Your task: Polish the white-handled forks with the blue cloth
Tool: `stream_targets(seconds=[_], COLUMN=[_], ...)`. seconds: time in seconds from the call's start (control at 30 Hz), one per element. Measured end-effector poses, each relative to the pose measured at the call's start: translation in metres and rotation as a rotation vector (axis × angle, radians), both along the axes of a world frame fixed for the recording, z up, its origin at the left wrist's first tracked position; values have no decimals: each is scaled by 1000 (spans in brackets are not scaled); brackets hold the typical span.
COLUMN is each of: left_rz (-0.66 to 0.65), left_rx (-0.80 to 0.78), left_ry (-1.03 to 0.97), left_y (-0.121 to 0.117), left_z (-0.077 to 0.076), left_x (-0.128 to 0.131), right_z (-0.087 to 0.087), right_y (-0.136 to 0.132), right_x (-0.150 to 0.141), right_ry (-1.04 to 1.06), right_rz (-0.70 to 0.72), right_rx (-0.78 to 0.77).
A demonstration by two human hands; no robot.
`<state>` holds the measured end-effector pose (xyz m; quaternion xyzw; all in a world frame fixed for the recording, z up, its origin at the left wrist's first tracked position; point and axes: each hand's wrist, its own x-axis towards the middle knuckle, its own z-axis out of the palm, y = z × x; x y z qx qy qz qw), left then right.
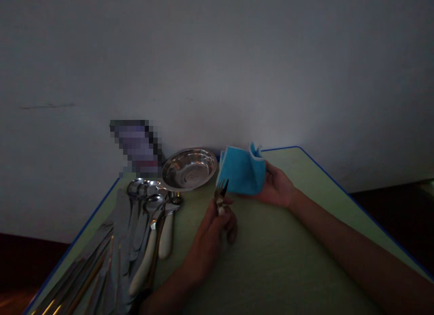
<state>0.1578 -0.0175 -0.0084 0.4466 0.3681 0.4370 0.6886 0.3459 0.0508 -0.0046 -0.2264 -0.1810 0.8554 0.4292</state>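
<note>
My left hand (pixel 217 224) is closed around a fork (pixel 221 193), its tines pointing up and away from me. My fingers hide most of the handle. To its right, my right hand (pixel 276 186) holds a folded blue cloth (pixel 241 170) with pale edging, gripped from behind and below. The fork tines are close in front of the cloth's lower left corner; whether they touch it I cannot tell. Left of my left hand lies a pile of cutlery: spoons (pixel 156 202) with shiny bowls, some with cream handles (pixel 166 236), and several knives or long flat pieces (pixel 88 265).
A round shallow steel bowl (pixel 190 169) stands at the back of the pale green table (pixel 271 260), which has a blue edge. A blurred-out upright device or picture (pixel 137 145) stands behind the cutlery. A grey wall (pixel 217 57) rises right behind the table.
</note>
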Motion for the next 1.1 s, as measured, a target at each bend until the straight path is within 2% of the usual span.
stream_targets(seconds=[0.07,0.2,0.33,0.47,0.57,0.7,0.77,0.97,1.1], left_rz=[-90,-241,-238,-244,-262,-265,-228,-219,-218], left_rx=[-10,-29,-11,-13,-19,-9,2,22,-19], left_ry=[34,165,332,435,436,407,398,372,320], left_y=[0,-3,-6,-8,-8,-9,-10,-12,-11], left_z=[0,2,4,4,5,6,7,6,4], left_x=[1,2,3,3,2,1,1,2,0], right_z=[-1,-6,-13,-18,-21,-21,-22,-34,-37], right_y=[-4,-12,-17,-17,-15,-10,-7,-3,-2], right_x=[-11,-24,-22,-23,-26,-30,-32,-30,-26], right_ry=[10,-31,-107,-222,-263,-291,-316,-493,-546], right_rz=[2,124,166,156,56,-238,-318,-347,-292], right_rx=[35,113,287,329,341,339,350,464,502])
